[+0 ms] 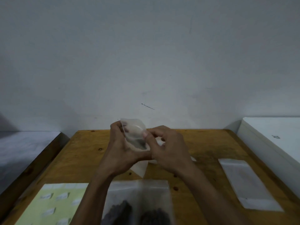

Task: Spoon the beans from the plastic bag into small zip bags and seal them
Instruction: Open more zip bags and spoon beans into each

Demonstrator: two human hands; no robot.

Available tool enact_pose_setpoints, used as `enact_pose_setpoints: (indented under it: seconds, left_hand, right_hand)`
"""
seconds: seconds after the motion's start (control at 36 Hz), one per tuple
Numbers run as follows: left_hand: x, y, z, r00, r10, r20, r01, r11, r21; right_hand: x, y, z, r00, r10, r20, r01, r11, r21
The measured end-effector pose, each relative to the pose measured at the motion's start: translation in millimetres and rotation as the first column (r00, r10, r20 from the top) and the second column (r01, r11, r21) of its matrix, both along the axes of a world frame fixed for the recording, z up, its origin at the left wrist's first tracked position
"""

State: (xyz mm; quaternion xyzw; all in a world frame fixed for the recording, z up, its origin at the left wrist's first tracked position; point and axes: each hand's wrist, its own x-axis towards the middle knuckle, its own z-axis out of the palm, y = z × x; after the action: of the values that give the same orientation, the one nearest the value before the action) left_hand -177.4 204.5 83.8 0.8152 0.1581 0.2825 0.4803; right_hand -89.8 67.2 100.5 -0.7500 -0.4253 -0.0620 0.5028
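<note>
Above the wooden table (84,158) I hold a small clear zip bag (135,133) with a few dark beans at its bottom. My left hand (121,148) grips the bag's left side and cups it from below. My right hand (167,146) pinches its right edge between thumb and fingers. Near the front edge lies the large plastic bag (139,200) with dark beans heaped inside. No spoon shows.
A yellow sheet with white labels (52,205) lies at the front left. A flat stack of clear zip bags (248,184) lies at the right. Another flat bag (139,168) sits under my hands. White surfaces flank the table; a wall stands behind.
</note>
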Motion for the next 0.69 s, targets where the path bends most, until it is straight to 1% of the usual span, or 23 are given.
enact_pose_setpoints:
  seconds: [0.06,0.11,0.17,0.19,0.25,0.31,0.33,0.39,0.42,0.44,0.53,0.61,0.69]
  left_hand:
    - [-5,4,2,1.000,0.003,-0.007,-0.003,1.000,-0.016]
    - [-10,7,4,0.999,-0.032,0.029,0.034,0.996,-0.083]
    - [-12,8,6,0.991,-0.038,0.129,0.057,0.987,-0.150]
    - [-12,7,9,0.982,-0.013,0.187,0.045,0.985,-0.167]
    - [-12,5,14,0.954,0.072,0.291,-0.011,0.979,-0.204]
    - [-12,3,19,0.932,0.143,0.333,-0.064,0.969,-0.238]
    - [-12,3,20,0.924,0.162,0.345,-0.078,0.967,-0.244]
    - [-12,1,23,0.915,0.177,0.362,-0.086,0.963,-0.254]
    - [-13,0,25,0.915,0.172,0.365,-0.078,0.962,-0.260]
    - [-13,-1,25,0.915,0.159,0.370,-0.059,0.961,-0.269]
    - [-15,-4,27,0.919,0.088,0.384,0.027,0.959,-0.284]
    - [-17,-10,27,0.936,-0.034,0.349,0.146,0.943,-0.300]
    - [-14,-13,25,0.944,-0.063,0.324,0.171,0.933,-0.315]
  right_hand:
    - [6,2,1,0.991,-0.063,0.121,0.058,0.997,0.041]
    - [10,2,3,0.974,-0.108,0.197,0.097,0.993,0.068]
    - [12,1,5,0.968,-0.133,0.212,0.111,0.987,0.113]
    - [13,0,5,0.971,-0.134,0.200,0.110,0.986,0.127]
    - [15,-4,6,0.980,-0.117,0.163,0.097,0.987,0.127]
    - [16,-8,7,0.991,-0.075,0.113,0.061,0.991,0.122]
    - [15,-11,9,0.998,-0.027,0.057,0.020,0.992,0.127]
    - [12,-16,13,0.987,0.104,-0.121,-0.086,0.986,0.142]
    - [11,-18,15,0.971,0.146,-0.188,-0.121,0.983,0.139]
    - [11,-20,16,0.964,0.157,-0.215,-0.130,0.983,0.131]
    - [14,-21,16,0.961,0.144,-0.235,-0.104,0.979,0.173]
    - [15,-22,16,0.931,0.189,-0.313,-0.121,0.967,0.222]
    - [14,-23,17,0.891,0.247,-0.380,-0.161,0.956,0.243]
